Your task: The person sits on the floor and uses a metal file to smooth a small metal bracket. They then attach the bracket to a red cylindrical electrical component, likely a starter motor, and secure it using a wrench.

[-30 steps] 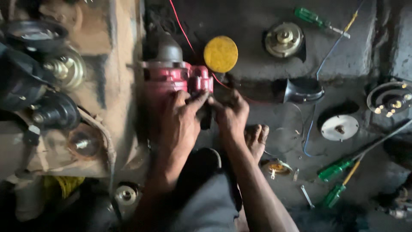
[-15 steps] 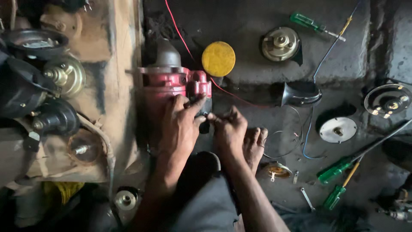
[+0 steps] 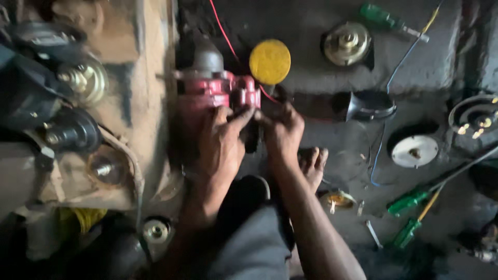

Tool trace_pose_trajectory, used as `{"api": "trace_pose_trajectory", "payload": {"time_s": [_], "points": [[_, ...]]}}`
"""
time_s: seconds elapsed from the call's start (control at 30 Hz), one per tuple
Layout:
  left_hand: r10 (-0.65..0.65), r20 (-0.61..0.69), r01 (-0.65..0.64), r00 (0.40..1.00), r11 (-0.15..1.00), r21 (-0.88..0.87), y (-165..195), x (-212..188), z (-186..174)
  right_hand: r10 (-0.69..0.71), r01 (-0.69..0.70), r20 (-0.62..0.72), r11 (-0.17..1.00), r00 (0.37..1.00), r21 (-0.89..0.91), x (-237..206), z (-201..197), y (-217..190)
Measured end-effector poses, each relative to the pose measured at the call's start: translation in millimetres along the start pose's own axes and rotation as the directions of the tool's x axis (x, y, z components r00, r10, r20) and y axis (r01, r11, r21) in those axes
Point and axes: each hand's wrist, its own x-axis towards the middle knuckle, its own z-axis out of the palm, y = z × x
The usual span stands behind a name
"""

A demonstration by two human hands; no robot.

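Note:
A red metal unit (image 3: 215, 93) with a grey domed top sits on the dark floor beside a wooden box. My left hand (image 3: 220, 148) rests on its near side, thumb reaching toward the red block at its right end. My right hand (image 3: 280, 132) pinches something small and dark right beside that block; what it grips is hidden by the fingers. A red wire (image 3: 220, 28) runs from the unit toward the top edge. A yellow round cap (image 3: 270, 61) lies just beyond my right hand. My bare foot (image 3: 313, 165) shows beneath the right wrist.
A wooden box (image 3: 124, 103) at left holds round horn-like parts. On the floor to the right lie a brass disc (image 3: 346, 42), a dark horn cone (image 3: 367, 105), a white disc (image 3: 415, 150), a blue wire (image 3: 381, 150) and green-handled screwdrivers (image 3: 410, 199).
The view shifted slightly; both hands stay at the red unit. My right hand has closed in tighter against its right end.

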Motion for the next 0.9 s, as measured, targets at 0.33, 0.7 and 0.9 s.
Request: {"api": "trace_pose_trajectory", "payload": {"time_s": [0.33, 0.7, 0.9], "points": [[0.080, -0.068, -0.077, 0.995, 0.996, 0.045, 0.2, 0.2, -0.3, 0.059, -0.059, 0.014, 0.997, 0.998, 0.048, 3.0, 2.6, -4.0], [0.022, 0.005, -0.022, 1.000, 1.000, 0.017, 2.0, 2.5, -2.9, 0.065, -0.065, -0.001, 0.996, 0.998, -0.059, -1.1, 1.4, -2.3], [0.056, -0.037, -0.057, 0.998, 0.998, -0.022, 2.3, 0.8, -2.4, 0.026, -0.026, -0.008, 0.998, 1.000, -0.054, -1.4, 0.3, -1.7]]}}
